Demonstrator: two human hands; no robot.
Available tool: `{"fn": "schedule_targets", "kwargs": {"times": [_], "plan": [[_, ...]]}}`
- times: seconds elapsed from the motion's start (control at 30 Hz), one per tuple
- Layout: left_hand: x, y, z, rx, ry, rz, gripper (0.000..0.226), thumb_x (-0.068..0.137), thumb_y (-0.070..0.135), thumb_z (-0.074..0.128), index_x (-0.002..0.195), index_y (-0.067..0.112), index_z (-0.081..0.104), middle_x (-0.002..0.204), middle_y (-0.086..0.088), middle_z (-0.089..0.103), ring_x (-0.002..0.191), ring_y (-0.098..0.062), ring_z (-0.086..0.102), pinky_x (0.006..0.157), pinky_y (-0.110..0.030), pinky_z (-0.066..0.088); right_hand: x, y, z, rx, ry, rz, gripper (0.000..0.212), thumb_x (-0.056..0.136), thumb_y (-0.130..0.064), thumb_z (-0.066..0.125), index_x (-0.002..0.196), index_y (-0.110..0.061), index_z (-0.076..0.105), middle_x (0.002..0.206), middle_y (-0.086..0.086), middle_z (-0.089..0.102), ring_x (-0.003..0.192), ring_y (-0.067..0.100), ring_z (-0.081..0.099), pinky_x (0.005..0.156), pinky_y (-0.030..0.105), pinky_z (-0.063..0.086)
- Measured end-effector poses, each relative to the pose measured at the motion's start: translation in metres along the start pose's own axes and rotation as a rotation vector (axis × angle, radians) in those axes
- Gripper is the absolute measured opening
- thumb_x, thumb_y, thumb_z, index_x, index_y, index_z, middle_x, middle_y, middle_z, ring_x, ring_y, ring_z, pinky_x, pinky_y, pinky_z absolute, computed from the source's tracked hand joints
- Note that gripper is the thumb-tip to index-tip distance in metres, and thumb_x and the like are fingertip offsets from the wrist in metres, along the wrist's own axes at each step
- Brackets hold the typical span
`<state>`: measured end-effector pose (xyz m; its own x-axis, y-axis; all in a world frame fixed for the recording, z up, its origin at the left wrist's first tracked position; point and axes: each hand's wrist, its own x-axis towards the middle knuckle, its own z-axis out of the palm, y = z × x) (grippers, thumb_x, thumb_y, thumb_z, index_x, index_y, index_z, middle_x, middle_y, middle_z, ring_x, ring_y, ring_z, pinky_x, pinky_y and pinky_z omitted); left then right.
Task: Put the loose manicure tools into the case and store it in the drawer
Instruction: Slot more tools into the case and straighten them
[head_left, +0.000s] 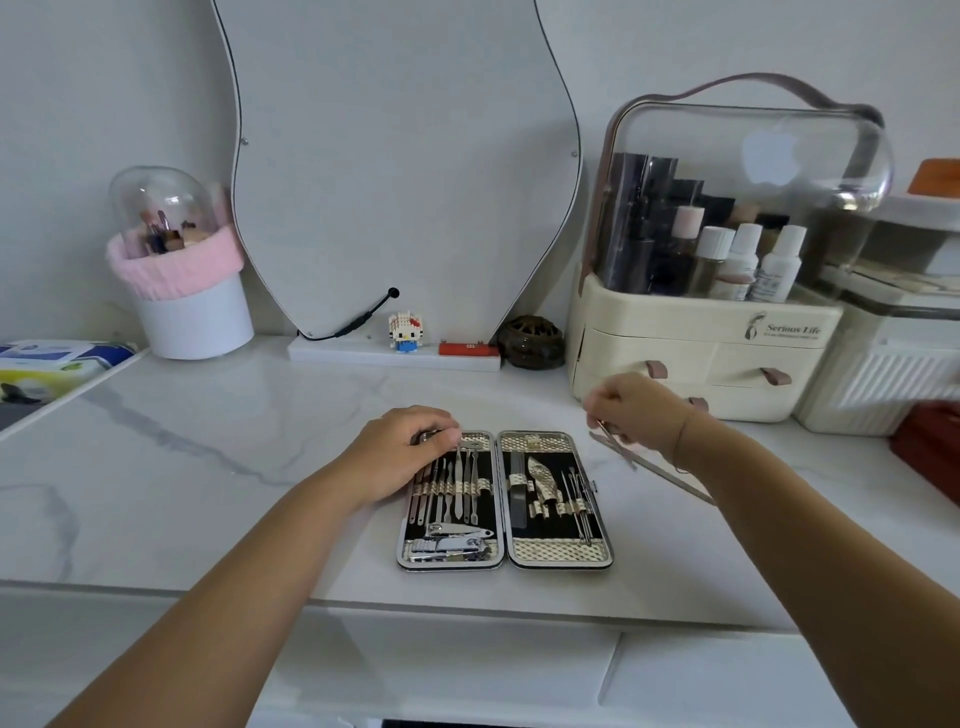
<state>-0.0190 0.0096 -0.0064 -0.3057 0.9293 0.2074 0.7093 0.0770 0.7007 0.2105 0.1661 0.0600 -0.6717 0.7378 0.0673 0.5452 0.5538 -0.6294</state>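
The manicure case (504, 558) lies open flat on the marble top, both halves lined with metal tools under gold straps. My left hand (402, 454) rests on the case's upper left corner, fingers curled over a small metal tool there. To the right of the case, my right hand (631, 410) pinches a thin metal tool (605, 430) just above the counter. Another long loose metal tool (670, 475) lies on the counter under my right wrist. The drawer front (467, 670) shows below the counter edge, closed.
A cream cosmetics organiser (701, 364) with small drawers stands right behind my right hand. A curvy mirror (395, 171) leans at the back, with a toy figure (405, 332) and brown ornament (530, 343) on its base. At the back left stands a white pot with pink trim (187, 291).
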Motion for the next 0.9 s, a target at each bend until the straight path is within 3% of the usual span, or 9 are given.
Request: {"fn": "schedule_targets", "kwargs": {"times": [0.1,0.23,0.47,0.53,0.63,0.9], "plan": [[0.000,0.001,0.000,-0.009,-0.004,-0.008,0.031,0.088,0.049,0.052,0.112,0.033,0.064,0.121,0.018,0.055,0.119,-0.006,0.046,0.105,-0.032,0.033,-0.002,-0.010,0.009,0.503,-0.042,-0.001,0.012,0.089,-0.005,0.056,0.079,-0.007,0.061,0.060,0.003,0.056,0.040,0.002,0.043,0.041,0.013,0.039],[0.000,0.000,0.000,0.001,-0.003,-0.008,0.030,0.089,0.049,0.051,0.111,0.033,0.064,0.125,0.016,0.055,0.120,-0.006,0.046,0.106,-0.033,0.033,-0.001,-0.021,0.032,0.748,-0.092,0.058,0.012,0.087,0.001,0.058,0.096,-0.007,0.061,0.069,0.010,0.062,0.047,0.006,0.051,0.045,0.014,0.048],[0.001,-0.002,0.000,-0.011,-0.002,0.006,0.026,0.089,0.049,0.051,0.107,0.037,0.065,0.109,0.030,0.054,0.113,0.000,0.049,0.097,-0.025,0.034,0.003,-0.014,0.050,0.769,0.049,0.064,0.011,0.086,0.001,0.059,0.097,0.001,0.063,0.062,0.007,0.065,0.043,0.005,0.052,0.042,0.015,0.046],[0.002,-0.002,0.000,-0.018,-0.002,0.006,0.026,0.089,0.048,0.051,0.107,0.036,0.065,0.111,0.028,0.055,0.113,-0.001,0.049,0.097,-0.025,0.034,0.003,-0.011,0.051,0.686,0.064,0.044,0.008,0.085,-0.002,0.063,0.092,-0.004,0.065,0.054,-0.001,0.065,0.041,0.005,0.049,0.039,0.015,0.042],[0.001,-0.001,0.000,-0.014,0.001,0.006,0.028,0.090,0.047,0.051,0.110,0.033,0.065,0.115,0.022,0.056,0.115,-0.002,0.048,0.099,-0.027,0.033,0.002,-0.009,0.052,0.588,0.060,0.045,0.008,0.082,-0.008,0.067,0.090,-0.008,0.065,0.055,0.001,0.064,0.041,0.008,0.047,0.040,0.017,0.041],[-0.001,0.001,0.001,-0.008,0.007,-0.002,0.030,0.091,0.045,0.051,0.113,0.030,0.064,0.115,0.022,0.054,0.114,-0.002,0.047,0.096,-0.024,0.032,0.001,-0.007,0.053,0.517,0.035,-0.021,0.006,0.081,-0.008,0.069,0.079,-0.013,0.066,0.046,-0.004,0.062,0.036,0.003,0.047,0.038,0.014,0.039]]}}
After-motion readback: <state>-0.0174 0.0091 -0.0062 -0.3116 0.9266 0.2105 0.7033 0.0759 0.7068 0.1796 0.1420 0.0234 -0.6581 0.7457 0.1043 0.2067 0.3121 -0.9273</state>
